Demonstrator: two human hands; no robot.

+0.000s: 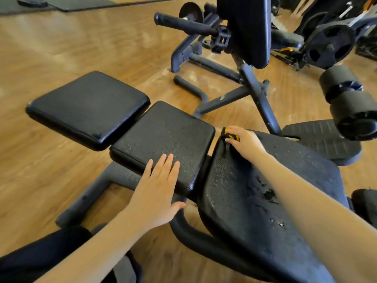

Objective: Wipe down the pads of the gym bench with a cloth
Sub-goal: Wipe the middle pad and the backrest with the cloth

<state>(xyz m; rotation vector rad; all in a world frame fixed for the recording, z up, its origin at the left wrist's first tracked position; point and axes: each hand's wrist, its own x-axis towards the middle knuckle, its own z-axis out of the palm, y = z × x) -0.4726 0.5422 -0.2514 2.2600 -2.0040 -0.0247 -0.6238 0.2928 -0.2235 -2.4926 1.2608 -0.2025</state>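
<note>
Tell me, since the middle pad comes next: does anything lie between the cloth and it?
Only the narrow gap between pads. The cloth, held by the right hand, is at the large pad's corner; the left hand rests on the middle pad's near edge.

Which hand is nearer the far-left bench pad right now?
Left. The left hand rests flat on the middle pad, next to the far-left pad. The right hand presses the cloth on the large pad, farther away.

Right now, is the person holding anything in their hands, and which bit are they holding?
The right hand grips a bunched black-and-yellow cloth from above, at the large pad's far corner. The left hand holds nothing; it rests flat on the middle pad.
</note>
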